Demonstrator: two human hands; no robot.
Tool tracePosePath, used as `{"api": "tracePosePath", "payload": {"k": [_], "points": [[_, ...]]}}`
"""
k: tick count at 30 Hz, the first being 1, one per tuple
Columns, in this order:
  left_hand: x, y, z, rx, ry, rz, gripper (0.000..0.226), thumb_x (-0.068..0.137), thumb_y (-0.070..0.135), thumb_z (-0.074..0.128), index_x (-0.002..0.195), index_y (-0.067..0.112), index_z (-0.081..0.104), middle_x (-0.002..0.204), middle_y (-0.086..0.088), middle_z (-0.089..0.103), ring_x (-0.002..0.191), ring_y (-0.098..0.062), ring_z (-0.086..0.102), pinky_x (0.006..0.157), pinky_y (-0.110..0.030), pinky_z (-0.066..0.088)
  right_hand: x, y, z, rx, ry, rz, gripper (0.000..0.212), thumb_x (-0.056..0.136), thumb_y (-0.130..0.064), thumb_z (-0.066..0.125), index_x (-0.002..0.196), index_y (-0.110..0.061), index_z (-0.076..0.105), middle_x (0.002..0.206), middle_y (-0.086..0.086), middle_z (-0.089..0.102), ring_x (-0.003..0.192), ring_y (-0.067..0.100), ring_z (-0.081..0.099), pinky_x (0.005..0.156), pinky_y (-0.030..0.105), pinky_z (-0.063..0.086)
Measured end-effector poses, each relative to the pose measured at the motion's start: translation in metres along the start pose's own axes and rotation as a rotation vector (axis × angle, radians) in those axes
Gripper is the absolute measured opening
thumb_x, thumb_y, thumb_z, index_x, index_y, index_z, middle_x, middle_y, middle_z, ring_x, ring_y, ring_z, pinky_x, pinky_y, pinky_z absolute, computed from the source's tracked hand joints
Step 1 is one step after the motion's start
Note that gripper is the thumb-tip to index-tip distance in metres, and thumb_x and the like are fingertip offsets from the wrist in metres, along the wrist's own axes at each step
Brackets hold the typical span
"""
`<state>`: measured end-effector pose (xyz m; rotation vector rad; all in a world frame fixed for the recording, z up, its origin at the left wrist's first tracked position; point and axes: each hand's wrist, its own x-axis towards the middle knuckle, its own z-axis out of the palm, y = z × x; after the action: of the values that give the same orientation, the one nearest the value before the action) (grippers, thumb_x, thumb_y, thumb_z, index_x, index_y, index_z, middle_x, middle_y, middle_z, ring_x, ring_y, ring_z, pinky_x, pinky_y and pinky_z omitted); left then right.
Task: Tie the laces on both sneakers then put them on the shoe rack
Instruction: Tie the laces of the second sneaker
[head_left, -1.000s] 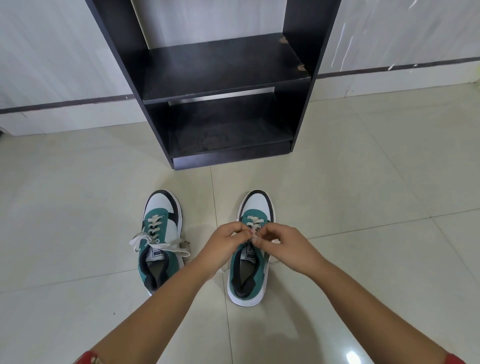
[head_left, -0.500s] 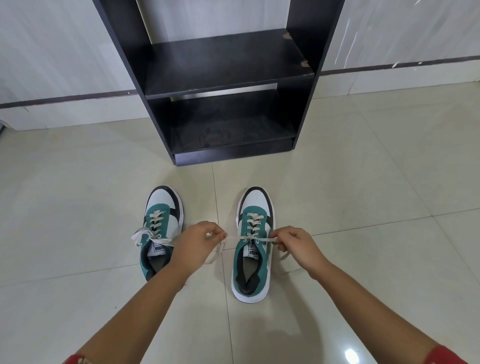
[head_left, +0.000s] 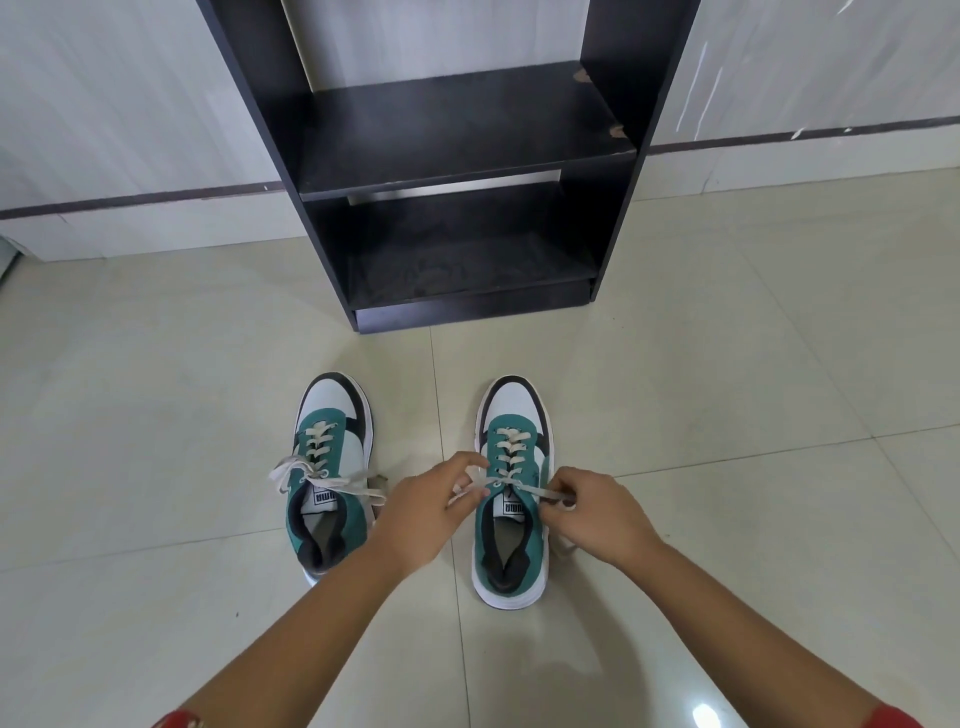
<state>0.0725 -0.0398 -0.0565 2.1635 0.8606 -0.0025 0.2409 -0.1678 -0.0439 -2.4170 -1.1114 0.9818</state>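
My left hand (head_left: 421, 512) and right hand (head_left: 597, 514) each pinch a lace (head_left: 543, 491) on one sneaker (head_left: 514, 410); the second sneaker (head_left: 332, 405) too sits before the one shoe rack (head_left: 457, 130).

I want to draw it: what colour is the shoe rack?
The wooden shoe rack is black, best seen in the head view.

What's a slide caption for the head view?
Left hand and right hand pinch the lace ends of the right sneaker; left sneaker untied, shoe rack ahead.
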Motion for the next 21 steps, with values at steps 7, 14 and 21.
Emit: {"api": "tracePosePath", "payload": {"k": [7, 14, 21], "points": [[0.004, -0.004, 0.007, 0.142, 0.240, 0.118, 0.015, 0.090, 0.031, 0.056, 0.095, 0.025, 0.069, 0.090, 0.009, 0.071, 0.079, -0.014, 0.062, 0.076, -0.033, 0.051, 0.002, 0.000, 0.006, 0.024, 0.164, -0.227, 0.012, 0.082, -0.038, 0.065, 0.082, -0.025, 0.065, 0.084, -0.010, 0.072, 0.081, 0.009, 0.066, 0.074, 0.031, 0.051], [0.004, -0.010, 0.010, 0.221, 0.267, 0.101, 0.019, 0.092, 0.033, 0.053, 0.096, 0.023, 0.069, 0.093, 0.007, 0.072, 0.077, -0.015, 0.063, 0.072, -0.029, 0.048, 0.011, 0.006, 0.007, 0.100, 0.108, -0.124, 0.014, 0.086, -0.028, 0.063, 0.076, -0.020, 0.057, 0.079, -0.007, 0.065, 0.071, 0.009, 0.057, 0.064, 0.024, 0.042], [0.001, -0.007, 0.012, 0.135, 0.199, -0.019, 0.016, 0.092, 0.032, 0.053, 0.093, 0.022, 0.066, 0.090, 0.008, 0.067, 0.078, -0.014, 0.061, 0.070, -0.026, 0.045, 0.012, 0.006, 0.006, 0.115, 0.057, -0.100, 0.021, 0.086, -0.028, 0.064, 0.069, -0.027, 0.052, 0.068, -0.012, 0.058, 0.067, 0.010, 0.054, 0.057, 0.019, 0.037]]}}
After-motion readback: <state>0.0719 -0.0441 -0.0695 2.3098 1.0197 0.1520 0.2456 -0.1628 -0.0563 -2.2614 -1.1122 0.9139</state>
